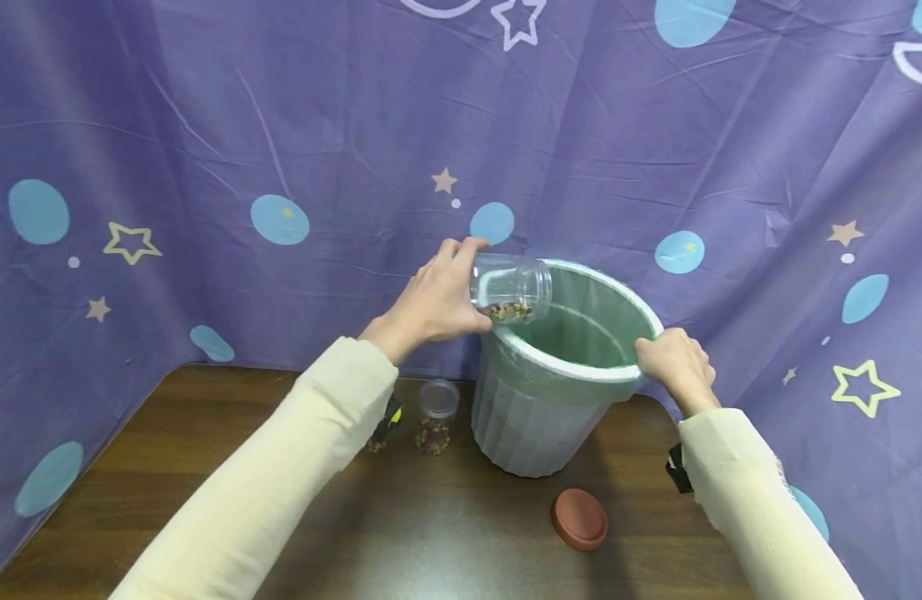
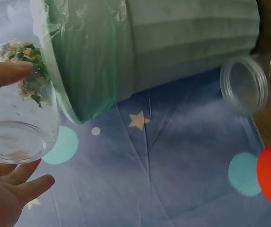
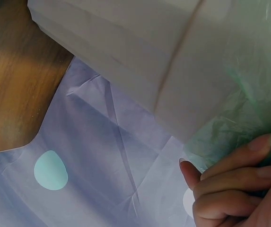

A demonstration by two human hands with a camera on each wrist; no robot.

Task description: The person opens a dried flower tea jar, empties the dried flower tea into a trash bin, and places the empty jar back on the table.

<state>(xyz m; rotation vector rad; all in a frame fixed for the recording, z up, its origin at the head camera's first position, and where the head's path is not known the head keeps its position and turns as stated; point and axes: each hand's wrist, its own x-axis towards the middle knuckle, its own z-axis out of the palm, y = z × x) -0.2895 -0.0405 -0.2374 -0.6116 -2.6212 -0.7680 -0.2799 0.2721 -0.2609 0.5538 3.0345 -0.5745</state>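
Note:
My left hand [image 1: 444, 293] grips a clear jar [image 1: 509, 282] by its base end, tipped on its side with its mouth over the left rim of a grey trash can [image 1: 532, 425]. Small dried bits [image 2: 25, 56], yellow, green and dark red, lie along the jar's lower side. A thin green liner bag [image 1: 592, 312] lines the can and folds over its white rim. At the can's right side, my right hand [image 1: 674, 362] holds the rim, fingers [image 3: 234, 182] curled over the liner. The can stands tilted toward the right hand.
A second clear jar [image 1: 434, 421], partly filled with similar bits, stands left of the can. Another container [image 1: 376, 444] is mostly hidden behind the left wrist. A reddish-brown round lid [image 1: 579, 518] lies in front of the can. Behind the wooden table [image 1: 431, 533] hangs a purple patterned curtain [image 1: 341, 167].

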